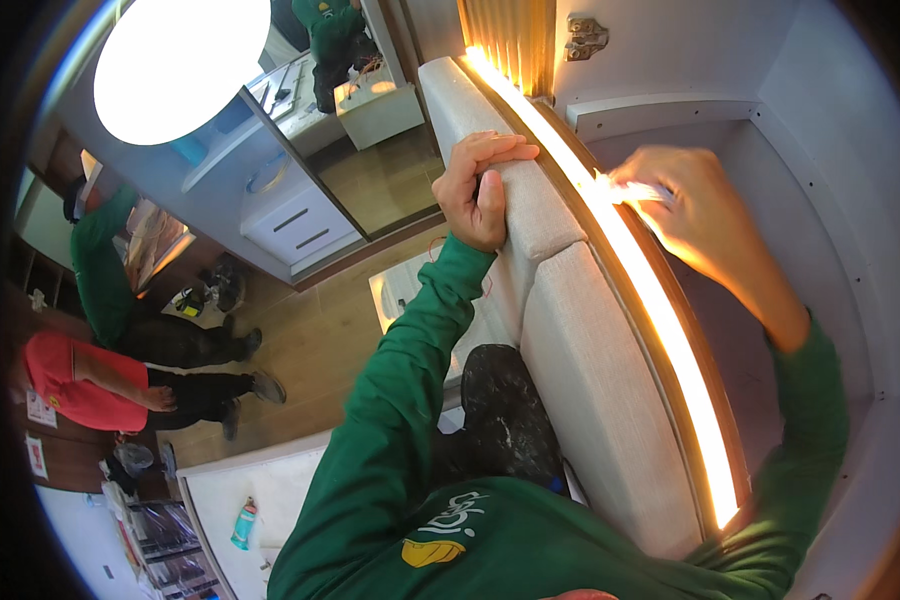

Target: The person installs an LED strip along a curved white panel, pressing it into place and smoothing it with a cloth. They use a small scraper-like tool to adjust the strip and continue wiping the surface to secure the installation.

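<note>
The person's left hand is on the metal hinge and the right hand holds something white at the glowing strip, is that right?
Not the metal hinge: the head view shows the left hand on the beige upholstered panel. The right hand does hold something white at the glowing strip.

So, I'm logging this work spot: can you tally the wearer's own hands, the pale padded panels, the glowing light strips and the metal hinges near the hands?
Left hand and right hand: 2
Pale padded panels: 2
Glowing light strip: 1
Metal hinge: 1
Total: 6
</note>
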Demonstrator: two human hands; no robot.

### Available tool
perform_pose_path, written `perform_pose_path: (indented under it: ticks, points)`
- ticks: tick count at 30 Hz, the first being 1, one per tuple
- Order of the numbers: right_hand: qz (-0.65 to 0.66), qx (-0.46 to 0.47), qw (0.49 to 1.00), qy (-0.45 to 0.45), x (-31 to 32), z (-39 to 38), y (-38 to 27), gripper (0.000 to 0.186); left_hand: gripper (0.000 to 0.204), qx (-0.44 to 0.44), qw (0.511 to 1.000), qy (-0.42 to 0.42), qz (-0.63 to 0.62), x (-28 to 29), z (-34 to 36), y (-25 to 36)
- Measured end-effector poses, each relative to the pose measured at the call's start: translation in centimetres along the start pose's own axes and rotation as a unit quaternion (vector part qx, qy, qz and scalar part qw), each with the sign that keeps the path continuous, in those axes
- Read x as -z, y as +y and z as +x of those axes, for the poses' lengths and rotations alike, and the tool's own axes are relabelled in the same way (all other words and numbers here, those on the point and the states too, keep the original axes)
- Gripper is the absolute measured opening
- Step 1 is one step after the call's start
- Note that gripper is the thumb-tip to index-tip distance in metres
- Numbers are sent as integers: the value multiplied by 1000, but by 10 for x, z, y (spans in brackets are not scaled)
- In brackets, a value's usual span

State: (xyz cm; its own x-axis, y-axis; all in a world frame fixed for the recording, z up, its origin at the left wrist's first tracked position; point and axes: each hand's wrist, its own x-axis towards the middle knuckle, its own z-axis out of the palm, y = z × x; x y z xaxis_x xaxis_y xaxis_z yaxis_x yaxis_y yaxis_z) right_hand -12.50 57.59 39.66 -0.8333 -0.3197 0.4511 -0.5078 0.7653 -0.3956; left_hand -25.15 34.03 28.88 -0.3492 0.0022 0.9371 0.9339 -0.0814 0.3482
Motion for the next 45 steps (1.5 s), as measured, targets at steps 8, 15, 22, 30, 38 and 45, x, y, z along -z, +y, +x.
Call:
perform_pose_path:
  ticks: [8,15,22,30,38,45]
  points:
    - [-48,-39,996,68,-22,93,28,23,33,44,997,-61,-1,10,11,17]
    - [347,-34,896,276,88,46,-43,22,34,177,956,-159,-174,-18,118,70]
    - [263,118,900,328,105,11,-53,20,33,293,890,-227,-264,-87,182,126]
    - [317,-18,941,116,27,-82,-84,20,31,93,964,-244,38,2,240,78]
    - [151,239,953,-106,-12,-109,-125,12,28,-163,813,-335,448,-9,220,81]
    - [149,235,955,-107,-11,-109,-122,6,24,-280,671,-522,446,-45,181,44]
